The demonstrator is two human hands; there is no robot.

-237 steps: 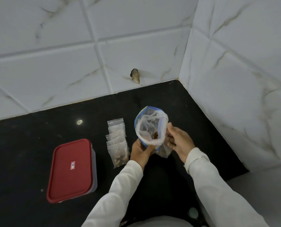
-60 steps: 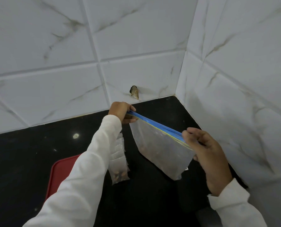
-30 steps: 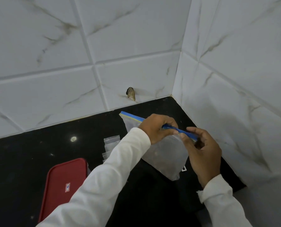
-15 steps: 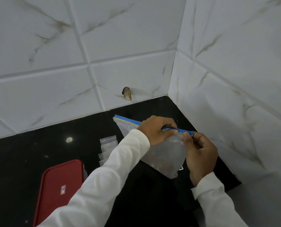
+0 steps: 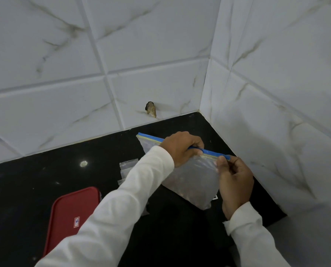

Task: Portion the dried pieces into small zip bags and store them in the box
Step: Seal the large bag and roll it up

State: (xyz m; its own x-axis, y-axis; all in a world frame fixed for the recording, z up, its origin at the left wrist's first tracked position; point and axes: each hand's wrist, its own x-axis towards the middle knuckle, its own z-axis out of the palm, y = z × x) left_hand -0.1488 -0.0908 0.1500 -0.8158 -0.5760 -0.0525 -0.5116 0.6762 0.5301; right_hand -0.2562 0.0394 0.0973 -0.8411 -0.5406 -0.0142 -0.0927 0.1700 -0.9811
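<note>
Single wide-angle view, worn on head. Faces forward and down into tiled wall corner (image 5: 204,89) over black tabletop (image 5: 35,180). Close in: left hand (image 5: 180,149) and right hand (image 5: 235,180) right of centre, sleeves (image 5: 122,218) cut by bottom edge.

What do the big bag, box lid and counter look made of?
Big bag: thin clear plastic film, wrinkled, see-through, with a blue zip strip. Box lid: likely rigid red plastic, smooth, matte. Counter: probably polished black stone; it reflects a light spot.
</note>
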